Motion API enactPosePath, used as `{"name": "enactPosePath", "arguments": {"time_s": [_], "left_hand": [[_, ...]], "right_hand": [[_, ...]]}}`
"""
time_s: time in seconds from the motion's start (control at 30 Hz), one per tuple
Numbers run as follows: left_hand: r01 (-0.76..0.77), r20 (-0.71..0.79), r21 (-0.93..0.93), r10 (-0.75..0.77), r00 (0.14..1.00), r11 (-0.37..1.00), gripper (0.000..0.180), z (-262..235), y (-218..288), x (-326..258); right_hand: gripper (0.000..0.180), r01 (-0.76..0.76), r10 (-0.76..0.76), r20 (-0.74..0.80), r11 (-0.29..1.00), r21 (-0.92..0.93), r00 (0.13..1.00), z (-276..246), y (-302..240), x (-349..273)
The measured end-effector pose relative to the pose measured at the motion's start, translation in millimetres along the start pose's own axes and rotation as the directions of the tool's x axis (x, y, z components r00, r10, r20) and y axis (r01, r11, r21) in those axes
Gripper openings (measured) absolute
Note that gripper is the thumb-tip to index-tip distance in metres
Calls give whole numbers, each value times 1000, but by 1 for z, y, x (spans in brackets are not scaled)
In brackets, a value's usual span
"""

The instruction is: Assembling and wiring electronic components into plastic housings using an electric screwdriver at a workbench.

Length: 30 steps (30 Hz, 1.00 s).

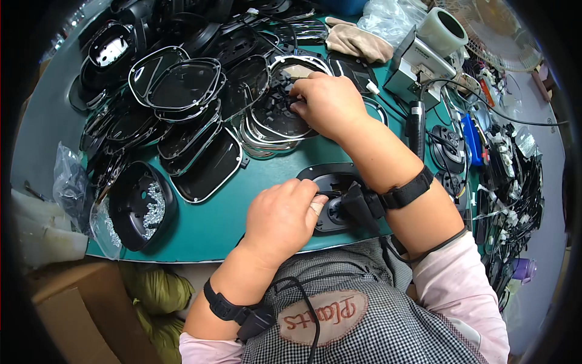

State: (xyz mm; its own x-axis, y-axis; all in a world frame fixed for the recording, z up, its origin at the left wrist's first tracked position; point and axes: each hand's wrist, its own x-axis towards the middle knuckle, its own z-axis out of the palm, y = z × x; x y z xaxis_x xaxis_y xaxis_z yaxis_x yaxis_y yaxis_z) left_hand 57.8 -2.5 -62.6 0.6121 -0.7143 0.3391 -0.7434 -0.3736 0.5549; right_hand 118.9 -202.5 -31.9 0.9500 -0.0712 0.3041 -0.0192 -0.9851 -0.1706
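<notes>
Checked apron cloth (391,312) hung before the green table (273,171), where the left hand (282,215) curled over the black housing (332,182), probably light, stiff plastic best held by its rim, while the right hand (332,104) bunched its fingers at small black parts (276,103), either grip impossible to confirm.

Red lettering (332,312) sits upside down on the checked apron's (400,321) beige oval patch (324,338)

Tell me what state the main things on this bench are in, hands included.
Left hand: fingers curled over black housing, grip hidden.
Right hand: fingers bent at small black parts, grip hidden.
Black housing: lying on green table, partly covered.
Small black parts: loose, heaped.
Black bowl: open, holding silver pieces.
Dark panels: stacked, overlapping.
Beige cloth: bunched up.
</notes>
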Motion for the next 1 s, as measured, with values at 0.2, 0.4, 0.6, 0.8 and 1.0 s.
{"name": "enactPosePath", "arguments": {"time_s": [0.2,0.4,0.6,0.8,1.0], "left_hand": [[4,6,-3,-4,1000,1000,14,0,1,1],[4,19,-13,-4,1000,1000,14,-1,0,1],[336,263,-404,-244,933,851,18,-18,7,7],[506,403,-661,-306,863,554,25,-26,11,10],[533,462,-714,-267,846,454,17,-15,13,4]], "right_hand": [[16,30,-30,-20,999,11,999,2,7,0],[22,5,113,-214,875,485,970,-18,16,-19],[23,-344,59,392,-370,863,918,-39,16,-101],[19,-491,28,529,-335,804,848,-37,1,-156],[12,-349,27,348,3,937,937,-38,-15,-167]]}}
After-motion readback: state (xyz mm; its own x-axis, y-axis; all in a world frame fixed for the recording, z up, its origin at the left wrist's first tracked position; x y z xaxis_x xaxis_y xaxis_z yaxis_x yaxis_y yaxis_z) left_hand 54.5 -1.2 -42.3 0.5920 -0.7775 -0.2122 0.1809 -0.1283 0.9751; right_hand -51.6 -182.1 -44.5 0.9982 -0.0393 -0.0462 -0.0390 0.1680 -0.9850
